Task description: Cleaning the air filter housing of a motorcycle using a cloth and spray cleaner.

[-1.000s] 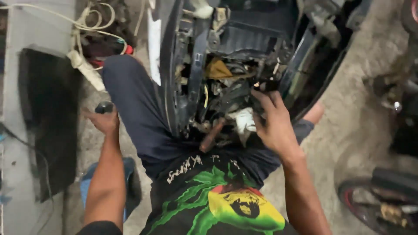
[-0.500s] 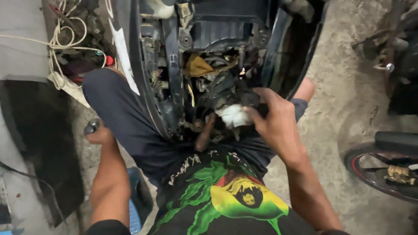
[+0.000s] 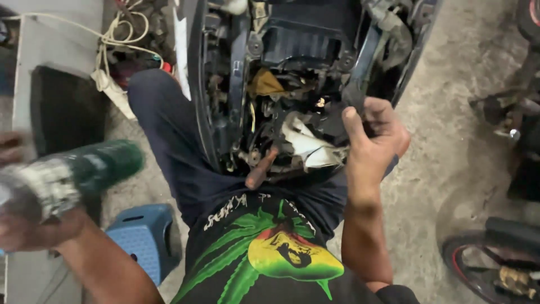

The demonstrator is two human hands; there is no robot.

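Observation:
An opened motorcycle body [image 3: 292,50] stands in front of me, its wiring and black parts bare. My right hand [image 3: 374,141] is closed on a black part [image 3: 351,98] inside it, just above a crumpled white rag [image 3: 306,149]. My left hand [image 3: 31,228], blurred at the lower left, grips a dark green cylindrical object with a grey band [image 3: 84,169], raised beside my left knee [image 3: 154,104]. What kind of object it is cannot be told through the blur.
A blue plastic stool [image 3: 143,236] sits under my left leg. White cables [image 3: 115,42] lie at the top left beside a dark mat [image 3: 59,110]. A wheel [image 3: 495,264] and another machine [image 3: 520,112] stand on the concrete floor at the right.
My left hand has come up from the floor holding the green cylinder, now large and blurred. My right hand has shifted slightly right on the black part, uncovering the white rag.

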